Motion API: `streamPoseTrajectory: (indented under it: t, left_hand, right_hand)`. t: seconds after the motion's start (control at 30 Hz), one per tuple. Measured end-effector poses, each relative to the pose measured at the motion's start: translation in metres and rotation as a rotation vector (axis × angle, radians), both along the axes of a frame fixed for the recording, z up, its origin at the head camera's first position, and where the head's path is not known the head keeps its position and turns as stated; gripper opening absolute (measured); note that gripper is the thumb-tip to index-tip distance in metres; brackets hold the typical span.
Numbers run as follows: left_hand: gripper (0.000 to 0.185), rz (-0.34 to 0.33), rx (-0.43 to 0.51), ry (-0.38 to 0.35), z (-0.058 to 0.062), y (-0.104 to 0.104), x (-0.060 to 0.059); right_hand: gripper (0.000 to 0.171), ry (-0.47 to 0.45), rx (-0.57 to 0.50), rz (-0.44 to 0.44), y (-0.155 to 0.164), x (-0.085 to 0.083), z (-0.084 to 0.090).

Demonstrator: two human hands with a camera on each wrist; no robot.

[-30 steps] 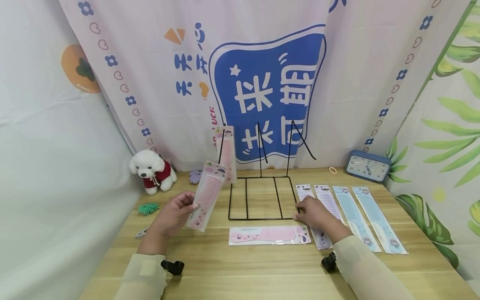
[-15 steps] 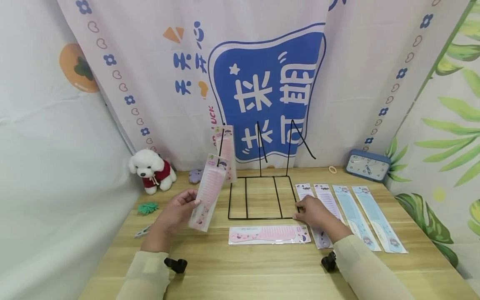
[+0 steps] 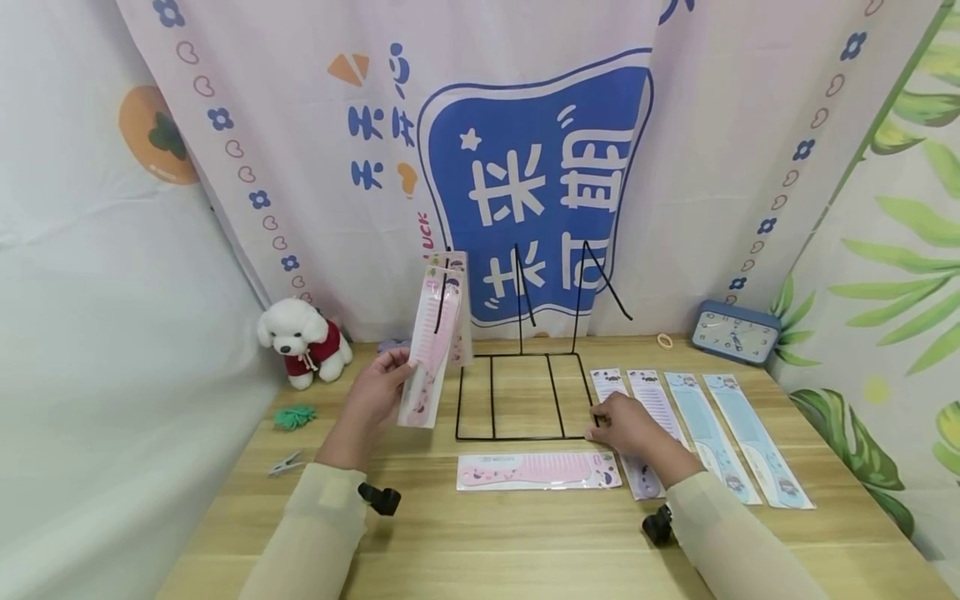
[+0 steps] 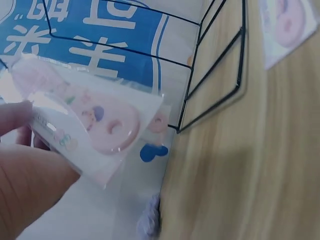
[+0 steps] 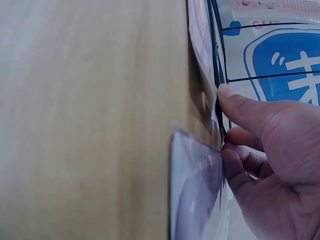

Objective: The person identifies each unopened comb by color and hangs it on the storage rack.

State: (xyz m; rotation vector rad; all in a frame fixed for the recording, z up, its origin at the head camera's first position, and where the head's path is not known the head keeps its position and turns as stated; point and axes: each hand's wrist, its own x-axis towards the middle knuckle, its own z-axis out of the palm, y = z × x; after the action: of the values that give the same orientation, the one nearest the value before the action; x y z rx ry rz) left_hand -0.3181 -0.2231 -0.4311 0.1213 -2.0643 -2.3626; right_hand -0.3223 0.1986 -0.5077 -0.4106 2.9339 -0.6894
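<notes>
My left hand (image 3: 375, 396) pinches a packaged pink comb (image 3: 424, 367) by its lower left edge, thumb in front. The left hook of a black wire rack (image 3: 492, 396) shows in front of the package's upper part. Behind it, a second packaged pink comb (image 3: 462, 342) hangs on that hook. With fingertips and thumb, my right hand (image 3: 633, 425) grips the front right corner of the rack's base; the right wrist view shows the wire (image 5: 216, 55) at the thumb. A third packaged pink comb (image 3: 540, 471) lies flat before the rack. The other two hooks carry nothing.
Right of the rack lie two packaged purple combs (image 3: 654, 398), one partly under my right hand, and two packaged blue combs (image 3: 701, 417). A plush dog (image 3: 300, 333), green hair tie (image 3: 295, 417) and metal clip (image 3: 285, 464) are at left. A clock (image 3: 735, 331) stands back right.
My left hand has moved up, right and away from me, carrying the packaged comb up along the left hook towards the hanging one. The right hand stays on the rack's corner.
</notes>
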Motion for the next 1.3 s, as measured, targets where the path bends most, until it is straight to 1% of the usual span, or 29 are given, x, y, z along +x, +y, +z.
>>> streamPoseTrajectory:
  t: [0.1, 0.2, 0.27, 0.37, 0.57, 0.63, 0.77, 0.9, 1.03, 1.2, 1.3]
  left_hand:
    - [0.021, 0.030, -0.020, -0.014, 0.005, 0.006, -0.010]
    - [0.022, 0.056, -0.016, -0.026, 0.008, 0.010, -0.020]
    - [0.022, 0.064, -0.013, -0.034, 0.009, 0.011, -0.026]
    - [0.022, 0.063, -0.026, -0.043, 0.007, 0.011, -0.033]
    - [0.024, 0.081, -0.194, -0.048, -0.001, 0.009, -0.046]
    - [0.025, 0.089, -0.222, -0.042, -0.003, 0.009, -0.050]
    - [0.025, 0.108, -0.247, -0.016, -0.004, 0.014, -0.055]
    - [0.024, 0.122, -0.328, 0.020, -0.005, 0.021, -0.058]
    - [0.023, 0.137, -0.424, 0.054, -0.009, 0.026, -0.063]
    - [0.024, 0.158, -0.480, 0.058, -0.012, 0.029, -0.070]
    - [0.025, 0.156, -0.487, 0.059, -0.014, 0.030, -0.073]
  right_hand:
    - [0.049, -0.002, 0.003, -0.004, 0.001, 0.000, -0.001]
    - [0.049, -0.003, 0.005, -0.011, 0.001, 0.000, -0.002]
    - [0.049, -0.003, 0.008, -0.007, 0.001, -0.001, -0.001]
    - [0.050, -0.007, 0.005, -0.003, 0.001, -0.001, -0.001]
    - [0.050, -0.010, 0.003, -0.009, 0.001, -0.001, -0.001]
    - [0.050, -0.008, 0.006, -0.007, 0.001, -0.002, 0.000]
    - [0.050, -0.008, 0.006, -0.006, 0.001, -0.002, -0.001]
    - [0.050, -0.011, 0.009, -0.003, 0.001, -0.002, -0.001]
    - [0.049, -0.010, 0.009, -0.002, 0.001, -0.002, 0.000]
    - [0.049, -0.009, 0.004, -0.004, 0.001, -0.002, 0.000]
    - [0.049, -0.008, 0.006, -0.008, 0.001, -0.003, -0.002]
